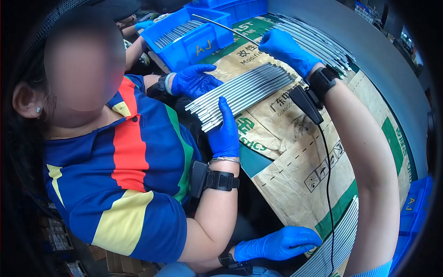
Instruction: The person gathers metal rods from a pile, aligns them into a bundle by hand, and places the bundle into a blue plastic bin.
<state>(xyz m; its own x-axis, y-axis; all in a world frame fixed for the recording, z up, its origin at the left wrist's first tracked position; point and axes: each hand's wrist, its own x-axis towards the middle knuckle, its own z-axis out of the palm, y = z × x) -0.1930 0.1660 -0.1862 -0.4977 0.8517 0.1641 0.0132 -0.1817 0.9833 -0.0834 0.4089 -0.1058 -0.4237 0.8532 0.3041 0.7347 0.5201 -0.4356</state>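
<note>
Metal rod point(235, 32) in the right hand point(287, 50): the gloved grip pinches it near one end, that end hidden among the bent fingers. From the fingertips the rod runs out to the left and away, slightly tilted, above the brown paper sacking point(286, 171) on the counter point(254, 157). Its free end overlaps the blue bin point(203, 44), in which similar rods point(177, 34) lie side by side; whether it touches the rim, I cannot tell.

The left hand point(279, 242) is low in the view, well apart from that rod. Its fingers are bent and drawn together, but I cannot tell whether they pinch anything. It is just beside the lower stack of rods point(334, 244), near the edge of the counter.

Between the two hands, a co-worker in a striped shirt point(131, 152) supports a flat bundle of rods point(244, 92), the co-worker's gloved thumb point(224, 111) lying over the near end. The bundle is below the right grip in the view. Beyond the right hand, a larger pile of rods point(314, 41) lies on the counter. A black box point(305, 105) with a cable point(328, 184) is beside the right wrist.
</note>
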